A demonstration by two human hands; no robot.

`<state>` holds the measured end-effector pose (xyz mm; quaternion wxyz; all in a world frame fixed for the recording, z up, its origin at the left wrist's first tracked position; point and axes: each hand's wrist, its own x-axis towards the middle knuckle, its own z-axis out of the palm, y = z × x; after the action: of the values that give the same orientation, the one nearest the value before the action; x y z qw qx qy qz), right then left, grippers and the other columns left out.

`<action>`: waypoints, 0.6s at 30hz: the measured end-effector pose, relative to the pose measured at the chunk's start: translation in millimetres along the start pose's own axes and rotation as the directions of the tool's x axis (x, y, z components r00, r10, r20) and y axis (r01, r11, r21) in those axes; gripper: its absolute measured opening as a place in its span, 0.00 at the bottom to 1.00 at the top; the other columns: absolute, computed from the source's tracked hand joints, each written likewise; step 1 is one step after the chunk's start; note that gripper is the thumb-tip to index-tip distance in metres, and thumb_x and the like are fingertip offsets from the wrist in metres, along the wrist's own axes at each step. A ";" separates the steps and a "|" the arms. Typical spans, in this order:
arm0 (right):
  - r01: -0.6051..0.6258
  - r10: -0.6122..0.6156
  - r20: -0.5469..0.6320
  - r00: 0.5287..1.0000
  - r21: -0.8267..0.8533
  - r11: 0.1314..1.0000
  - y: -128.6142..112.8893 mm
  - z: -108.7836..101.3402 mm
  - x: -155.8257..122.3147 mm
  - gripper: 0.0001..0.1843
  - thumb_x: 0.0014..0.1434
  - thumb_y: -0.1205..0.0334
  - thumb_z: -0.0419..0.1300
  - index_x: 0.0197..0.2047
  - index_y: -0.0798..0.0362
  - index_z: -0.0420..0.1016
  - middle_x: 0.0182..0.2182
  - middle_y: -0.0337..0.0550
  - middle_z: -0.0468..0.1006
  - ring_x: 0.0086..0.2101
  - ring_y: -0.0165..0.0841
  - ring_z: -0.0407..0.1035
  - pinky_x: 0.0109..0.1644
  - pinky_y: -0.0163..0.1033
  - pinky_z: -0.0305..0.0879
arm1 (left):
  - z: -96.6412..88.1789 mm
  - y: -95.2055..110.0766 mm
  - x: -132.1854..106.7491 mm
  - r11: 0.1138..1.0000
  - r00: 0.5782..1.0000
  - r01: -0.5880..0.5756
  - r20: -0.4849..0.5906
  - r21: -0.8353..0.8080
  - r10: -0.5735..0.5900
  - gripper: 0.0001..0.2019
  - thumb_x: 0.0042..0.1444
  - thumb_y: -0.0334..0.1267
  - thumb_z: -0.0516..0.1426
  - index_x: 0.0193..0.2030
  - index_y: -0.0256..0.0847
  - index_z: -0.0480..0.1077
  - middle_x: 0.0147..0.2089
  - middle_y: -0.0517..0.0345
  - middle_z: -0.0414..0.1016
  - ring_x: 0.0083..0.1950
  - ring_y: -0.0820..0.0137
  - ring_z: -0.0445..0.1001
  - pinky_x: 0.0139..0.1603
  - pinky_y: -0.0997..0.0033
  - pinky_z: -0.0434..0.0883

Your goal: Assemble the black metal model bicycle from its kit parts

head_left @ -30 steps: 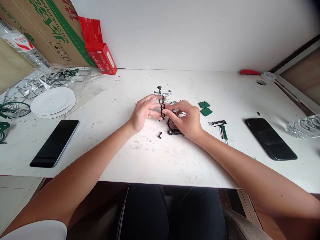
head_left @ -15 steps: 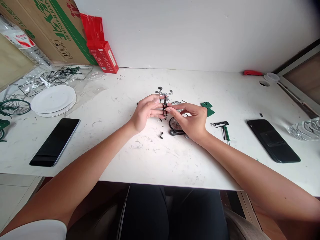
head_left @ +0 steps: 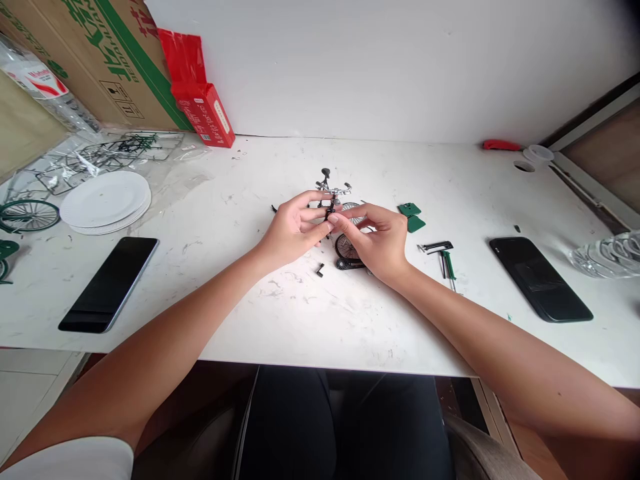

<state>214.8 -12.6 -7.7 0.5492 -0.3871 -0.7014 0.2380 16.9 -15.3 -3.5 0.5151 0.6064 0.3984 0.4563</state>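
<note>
A small black model bicycle frame (head_left: 333, 193) with a saddle and silver handlebars is held upright just above the table. My left hand (head_left: 295, 227) is closed around it from the left, fingers behind it and thumb at its lower part. From the right, my right hand (head_left: 383, 240) pinches the lower front of the same frame between thumb and forefinger. Its fingertips hide what they grip there. Under and behind my right hand lie spoked model wheels (head_left: 345, 247) and a black chain piece (head_left: 350, 264), partly covered. A tiny black part (head_left: 320, 270) lies in front.
Green plates (head_left: 413, 218) and small black and green parts (head_left: 445, 257) lie right of my hands. Phones rest at left (head_left: 110, 283) and right (head_left: 540, 277). White paper plates (head_left: 106, 200), part sprues (head_left: 125, 150) and a red packet (head_left: 207, 113) stand at the back left.
My left thumb has come down onto the lower part of the bicycle frame, near my right fingertips. The frame has turned slightly, and the camera view has shifted a little.
</note>
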 end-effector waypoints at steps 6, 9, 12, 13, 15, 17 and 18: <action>-0.033 0.031 0.047 0.998 0.056 0.998 4.6 -0.5 1.0 0.17 0.66 0.42 0.73 0.39 0.46 0.88 0.39 0.42 0.91 0.37 0.38 0.86 0.37 0.43 0.79 | -2.6 1.7 0.3 1.000 1.000 -0.003 -0.011 0.013 0.003 0.27 0.65 0.46 0.70 0.68 0.42 0.73 0.60 0.40 0.85 0.44 0.60 0.88 0.33 0.71 0.80; -0.045 0.040 0.071 0.997 0.062 0.997 6.9 -0.9 1.1 0.17 0.67 0.41 0.72 0.40 0.46 0.87 0.41 0.42 0.91 0.38 0.37 0.86 0.37 0.43 0.79 | -2.8 2.3 1.7 1.000 1.000 -0.002 -0.020 -0.018 0.002 0.26 0.65 0.44 0.69 0.67 0.41 0.73 0.59 0.40 0.86 0.47 0.59 0.88 0.32 0.71 0.80; -0.061 0.055 0.096 0.994 0.065 0.996 8.0 -1.4 1.0 0.15 0.67 0.44 0.73 0.42 0.46 0.86 0.44 0.43 0.91 0.43 0.38 0.86 0.39 0.43 0.79 | -2.8 3.4 2.7 0.999 0.999 0.013 -0.032 -0.040 -0.014 0.27 0.64 0.44 0.70 0.66 0.41 0.74 0.60 0.40 0.85 0.51 0.56 0.88 0.37 0.69 0.83; -0.064 0.057 0.100 0.993 0.068 0.996 8.1 -1.4 0.9 0.14 0.67 0.44 0.73 0.43 0.46 0.86 0.44 0.43 0.91 0.45 0.39 0.86 0.40 0.42 0.79 | -2.7 3.8 2.8 0.999 0.999 0.019 -0.034 -0.045 -0.020 0.27 0.63 0.45 0.71 0.66 0.41 0.74 0.60 0.40 0.85 0.52 0.56 0.88 0.38 0.69 0.83; -0.056 0.048 0.105 0.993 0.069 0.996 7.9 -1.3 0.7 0.13 0.68 0.46 0.73 0.43 0.47 0.86 0.43 0.43 0.90 0.47 0.39 0.85 0.40 0.42 0.79 | -2.2 4.6 2.5 0.998 0.999 0.025 -0.036 -0.051 -0.027 0.28 0.62 0.45 0.72 0.66 0.41 0.74 0.59 0.40 0.86 0.53 0.55 0.88 0.38 0.69 0.83; -0.042 0.036 0.102 0.994 0.060 0.997 7.4 -1.0 0.6 0.11 0.69 0.48 0.72 0.43 0.47 0.86 0.42 0.43 0.90 0.46 0.38 0.85 0.39 0.41 0.78 | -1.5 5.1 1.9 0.998 0.999 0.028 -0.042 -0.050 -0.030 0.28 0.61 0.46 0.72 0.65 0.41 0.74 0.58 0.41 0.86 0.51 0.55 0.88 0.38 0.68 0.84; -0.038 0.032 0.100 0.994 0.056 0.998 7.0 -0.8 0.6 0.10 0.69 0.49 0.71 0.42 0.47 0.86 0.42 0.42 0.90 0.44 0.37 0.85 0.39 0.41 0.78 | -1.1 5.2 1.5 0.999 0.999 0.027 -0.046 -0.046 -0.029 0.28 0.61 0.46 0.72 0.65 0.41 0.74 0.58 0.41 0.86 0.51 0.55 0.89 0.38 0.68 0.84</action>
<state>217.5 -8.1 -12.5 0.5203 -0.3709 -0.7138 0.2867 16.3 -14.4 1.9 0.5258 0.5779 0.4083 0.4721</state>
